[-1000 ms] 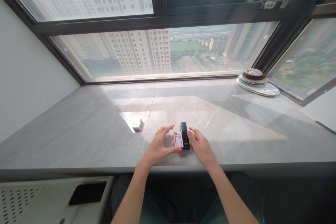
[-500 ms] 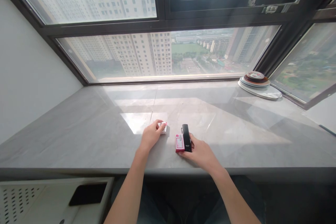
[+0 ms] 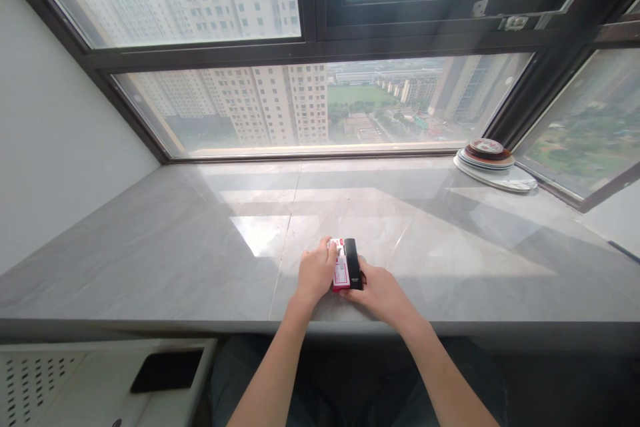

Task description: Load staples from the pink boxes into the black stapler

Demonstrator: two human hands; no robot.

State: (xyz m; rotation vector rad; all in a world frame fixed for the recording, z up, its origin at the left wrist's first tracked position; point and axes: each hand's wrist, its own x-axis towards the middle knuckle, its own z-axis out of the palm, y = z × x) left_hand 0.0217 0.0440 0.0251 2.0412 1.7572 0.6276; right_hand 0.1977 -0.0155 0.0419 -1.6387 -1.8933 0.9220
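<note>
A black stapler [image 3: 353,265] stands with its long side against a red-and-white box [image 3: 341,275] on the grey counter. My right hand [image 3: 384,292] grips the stapler from the right, its thumb at the near end by the box. My left hand [image 3: 316,273] is closed on a small white box with red print [image 3: 338,244], beside the stapler's far half and right behind the red-and-white box. Fingers of my left hand cover part of this small box. Whether it rests on the counter I cannot tell.
Stacked plates [image 3: 485,160] sit at the counter's far right corner by the window. Below the counter's front edge at left is a white perforated cabinet [image 3: 65,400] with a dark recess. A dark thin object [image 3: 624,252] lies at the right edge.
My left hand has brought the small white box rightward, up against the stapler and behind the red-and-white box. My right hand has stayed nearly still, holding the stapler.
</note>
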